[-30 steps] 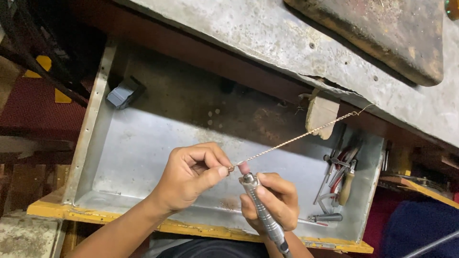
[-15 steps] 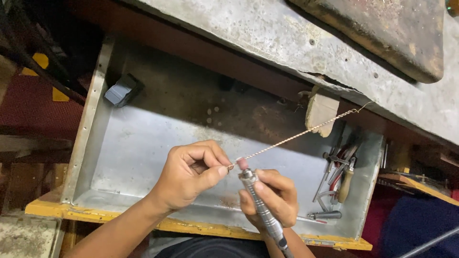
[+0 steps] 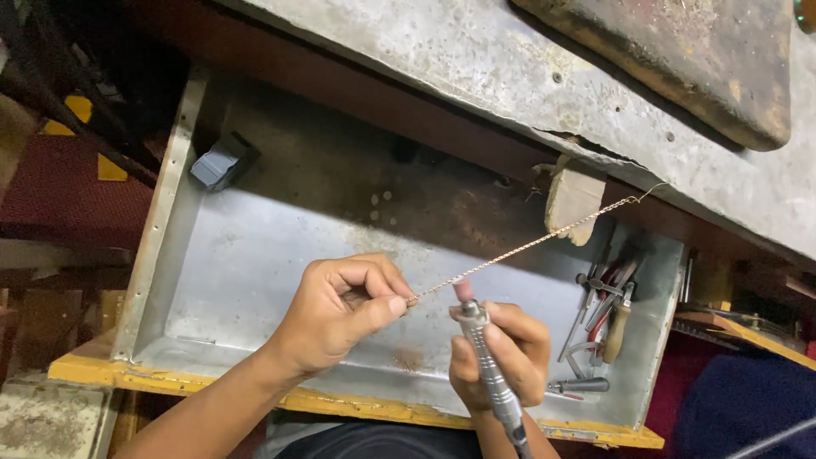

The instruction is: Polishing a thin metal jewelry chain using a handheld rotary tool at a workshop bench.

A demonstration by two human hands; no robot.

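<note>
Gold chain (image 3: pixel 527 246), hooked far right at the bench (image 3: pixel 476 59) edge, is pinched taut by the left hand (image 3: pixel 340 310) so the tool (image 3: pixel 484 357), gripped in the right hand (image 3: pixel 501 357), meets it above the tray (image 3: pixel 255 255).

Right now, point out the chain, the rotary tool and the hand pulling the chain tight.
chain (image 3: pixel 527 245), head view, middle of the stretched length.
rotary tool (image 3: pixel 486 361), head view, ribbed metal handpiece.
left hand (image 3: pixel 340 310), head view, back of the hand.

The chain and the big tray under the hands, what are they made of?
The chain looks like metal, perhaps gold or brass: thin, twisted, yellowish links. The tray looks like sheet metal, dull grey and scuffed, with folded edges and a yellow front rim.
</note>
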